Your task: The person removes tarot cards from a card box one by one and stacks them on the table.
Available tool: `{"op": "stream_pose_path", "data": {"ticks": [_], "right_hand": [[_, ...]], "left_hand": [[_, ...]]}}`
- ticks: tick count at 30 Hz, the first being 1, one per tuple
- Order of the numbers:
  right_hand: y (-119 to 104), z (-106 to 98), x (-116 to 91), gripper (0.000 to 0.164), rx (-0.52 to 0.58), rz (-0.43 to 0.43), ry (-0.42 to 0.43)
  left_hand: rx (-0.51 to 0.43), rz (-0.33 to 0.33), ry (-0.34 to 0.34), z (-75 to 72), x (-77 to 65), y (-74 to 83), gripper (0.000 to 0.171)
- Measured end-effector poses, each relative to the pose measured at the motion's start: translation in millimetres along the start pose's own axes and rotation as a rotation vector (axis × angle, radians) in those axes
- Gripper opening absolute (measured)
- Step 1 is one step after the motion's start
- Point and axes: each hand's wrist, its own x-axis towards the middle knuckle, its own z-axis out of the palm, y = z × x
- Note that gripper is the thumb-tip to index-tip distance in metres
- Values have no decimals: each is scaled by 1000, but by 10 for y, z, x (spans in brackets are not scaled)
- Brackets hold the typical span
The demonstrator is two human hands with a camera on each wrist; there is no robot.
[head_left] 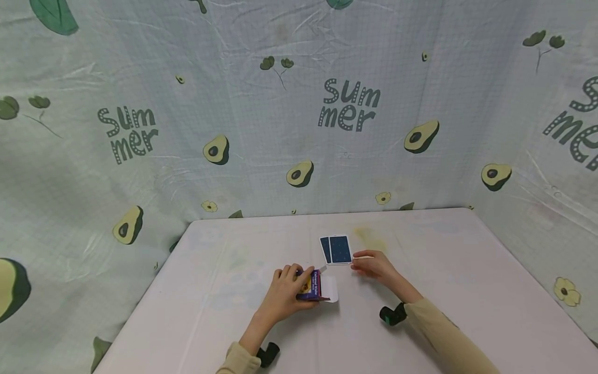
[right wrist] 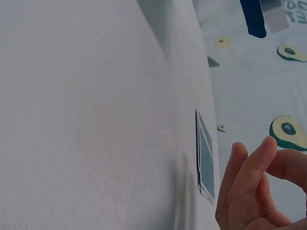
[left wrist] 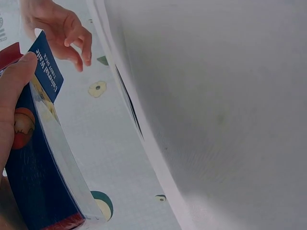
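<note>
My left hand (head_left: 282,293) grips a dark blue and purple tarot card box (head_left: 315,284) above the table, thumb on one side and fingers on the other. The box's end flaps stand open towards the right, and "Universal Waite Tarot Deck" is printed on a blue flap (left wrist: 47,67) in the left wrist view. Blue-backed cards (head_left: 340,250) lie partly overlapping on the table beyond the box. Just right of them hovers my right hand (head_left: 375,266), its fingers loosely bent. In the right wrist view nothing shows between its fingers (right wrist: 249,182). The box's inside is hidden.
A white cloth covers the table (head_left: 224,311). Behind and at both sides hangs a pale curtain (head_left: 252,114) printed with avocados and "summer". Black wrist devices (head_left: 393,314) sit at both cuffs. A yellowish stain (head_left: 370,239) marks the cloth near the cards.
</note>
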Motion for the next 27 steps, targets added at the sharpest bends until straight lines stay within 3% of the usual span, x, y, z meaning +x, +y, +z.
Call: {"op": "stream_pose_path", "data": {"ticks": [9, 27], "right_hand": [[-40, 2, -176, 38, -7, -36, -37], [-146, 101, -572, 44, -41, -180, -206]], "left_hand": [[-2, -3, -8, -21, 11, -8, 75], [-9, -12, -7, -44, -12, -9, 75]]}}
